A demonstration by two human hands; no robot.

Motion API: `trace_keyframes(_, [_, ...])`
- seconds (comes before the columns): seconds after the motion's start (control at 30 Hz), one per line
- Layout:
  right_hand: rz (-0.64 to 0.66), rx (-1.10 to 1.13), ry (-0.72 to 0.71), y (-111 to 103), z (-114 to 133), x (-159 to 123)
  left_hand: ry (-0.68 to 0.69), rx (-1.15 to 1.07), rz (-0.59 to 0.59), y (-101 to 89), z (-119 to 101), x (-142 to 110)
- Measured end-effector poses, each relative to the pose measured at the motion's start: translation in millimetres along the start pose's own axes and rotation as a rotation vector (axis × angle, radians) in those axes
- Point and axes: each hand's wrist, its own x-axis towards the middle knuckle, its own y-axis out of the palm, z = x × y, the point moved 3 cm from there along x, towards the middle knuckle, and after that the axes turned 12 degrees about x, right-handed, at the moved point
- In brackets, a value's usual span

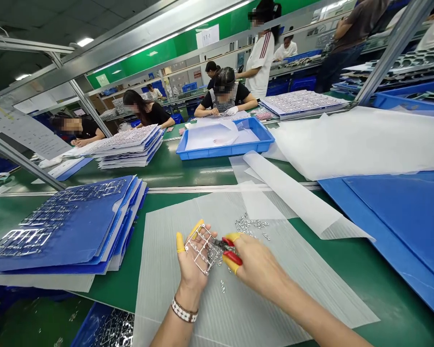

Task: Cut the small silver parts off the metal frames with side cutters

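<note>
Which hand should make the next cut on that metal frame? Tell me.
Probably the right: the right hand already grips the red-handled cutters with their tips at the metal frame, while the left hand is occupied holding that frame.

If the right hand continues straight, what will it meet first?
The right hand would probably meet the metal frame in the left hand, at its red-handled cutters' tips; depth is unclear.

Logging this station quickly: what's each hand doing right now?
Left hand: curled, holding a metal parts frame.
Right hand: closed on red-handled side cutters, their tips at the frame.
</note>
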Motion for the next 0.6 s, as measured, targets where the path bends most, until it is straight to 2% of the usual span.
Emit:
trace_keyframes(0.1, [-0.093, 0.232, 0.098, 8, -21, 0, -0.025, -0.012, 0.026, 0.6, 3, 2])
trace_keyframes(0.2, [-0.196, 0.328, 0.122, 12, -27, -2, -0.031, 0.028, 0.019, 2.0, 6, 2])
trace_keyframes(0.27, [-0.268, 0.39, 0.081, 10, -21, -3, -0.015, 0.069, -0.016, 3.6, 7, 1])
trace_keyframes(0.37, [-0.248, 0.578, 0.035, 11, -4, -1, 0.023, 0.115, -0.075, 7.6, 8, -3])
trace_keyframes(0.47, [-0.237, 0.739, 0.05, 22, 10, 4, 0.028, 0.108, -0.072, 13.1, 11, -8])
trace_keyframes(0.6, [-0.287, 0.751, 0.078, 43, 16, 10, -0.002, 0.086, -0.06, 16.5, 17, -12])
